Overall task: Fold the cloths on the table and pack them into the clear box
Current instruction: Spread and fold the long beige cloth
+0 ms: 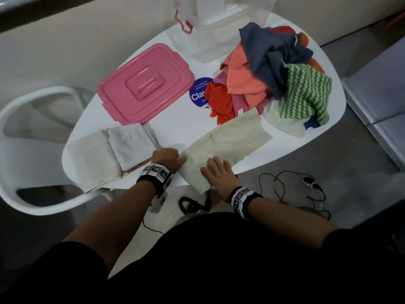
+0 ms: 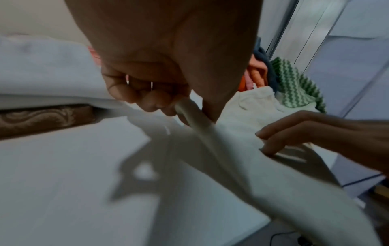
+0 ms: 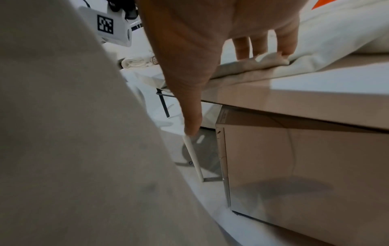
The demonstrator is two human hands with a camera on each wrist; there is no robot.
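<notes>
A long cream cloth (image 1: 230, 139) lies slantwise across the table's front, its near end hanging over the edge. My left hand (image 1: 175, 160) pinches the cloth's left edge between thumb and curled fingers (image 2: 160, 101). My right hand (image 1: 215, 170) lies flat on the cloth near the table edge, its straight fingers (image 3: 261, 48) pressing the fabric down. The clear box (image 1: 210, 34) stands at the back of the table, apart from both hands. A heap of unfolded cloths (image 1: 274, 69), orange, blue, pink and green-striped, fills the right side.
A pink lid (image 1: 146, 84) lies at the left middle of the white table (image 1: 179, 128). Folded white cloths (image 1: 109, 150) are stacked at the front left, beside my left hand. A white chair (image 1: 32, 150) stands to the left. Cables (image 1: 285, 189) lie on the floor below.
</notes>
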